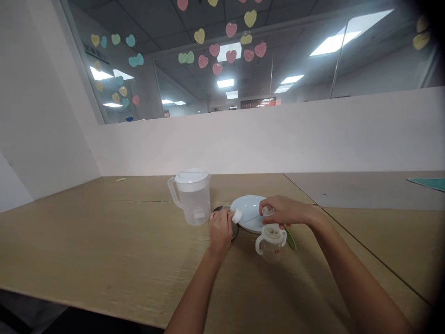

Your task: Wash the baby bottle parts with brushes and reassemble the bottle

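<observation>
Along the far side of the room, a pale wall (243, 144), with a glass window (295, 99) and paper hearts (250, 18) above it; in front, a wide wooden counter (121, 250). In hand, to judge from the posture, a step of handling two small pieces at once, one in each grip, close to a white plate (247, 202). In the left grip (220, 227), closed fingers around a small white piece (237, 216), similar to a cap and turned toward the right. In the right grip (285, 211), fingers closed on a small clear piece (267, 210), over the right part of the plate and just beyond a two-handled cup (271, 253). For the next move, probably necessary to keep both pieces steady, and to take care not to knock the cup with the right fingers; cannot tell whether already touching it. In appearance, smooth and opaque on the left, see-through and rounded on the right; too small for finer detail. Near them, upright on the counter, the cup, with transparent body, pale handles and a small reddish print. At its right, a slender green thing (291, 239); under the left grip, a dark round thing (234, 233), mostly hidden; farther left, a lidded pitcher (196, 202).
</observation>
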`<state>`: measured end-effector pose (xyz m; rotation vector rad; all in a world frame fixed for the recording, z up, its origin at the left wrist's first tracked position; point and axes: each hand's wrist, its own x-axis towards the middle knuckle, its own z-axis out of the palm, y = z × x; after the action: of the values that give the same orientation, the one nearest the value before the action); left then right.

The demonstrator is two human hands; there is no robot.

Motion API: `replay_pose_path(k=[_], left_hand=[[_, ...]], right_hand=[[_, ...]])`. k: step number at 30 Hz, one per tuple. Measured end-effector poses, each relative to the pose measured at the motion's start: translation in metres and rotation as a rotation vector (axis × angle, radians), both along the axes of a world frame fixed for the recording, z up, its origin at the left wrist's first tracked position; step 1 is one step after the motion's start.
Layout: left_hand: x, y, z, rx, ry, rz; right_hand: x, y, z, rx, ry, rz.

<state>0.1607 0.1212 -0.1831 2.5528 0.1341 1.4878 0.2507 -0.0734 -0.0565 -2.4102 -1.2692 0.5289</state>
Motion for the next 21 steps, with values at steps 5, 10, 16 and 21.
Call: replay_pose_path(k=[5,10,16,21], left_hand=[[0.0,-0.001,-0.001,0.074,-0.018,-0.036],[-0.004,-0.009,0.0,0.098,-0.112,-0.053],[-0.006,-0.016,0.003,0.15,-0.219,-0.116],[-0.007,-0.023,0.002,0.213,-0.275,-0.137]], right_hand=[[-0.002,0.0,0.0,-0.025,-0.093,-0.027],[0.0,0.002,-0.004,-0.054,-0.14,-0.028],[-0.003,0.003,-0.007,0.06,-0.222,-0.018],[-0.018,0.027,-0.024,0.254,-0.402,0.255]])
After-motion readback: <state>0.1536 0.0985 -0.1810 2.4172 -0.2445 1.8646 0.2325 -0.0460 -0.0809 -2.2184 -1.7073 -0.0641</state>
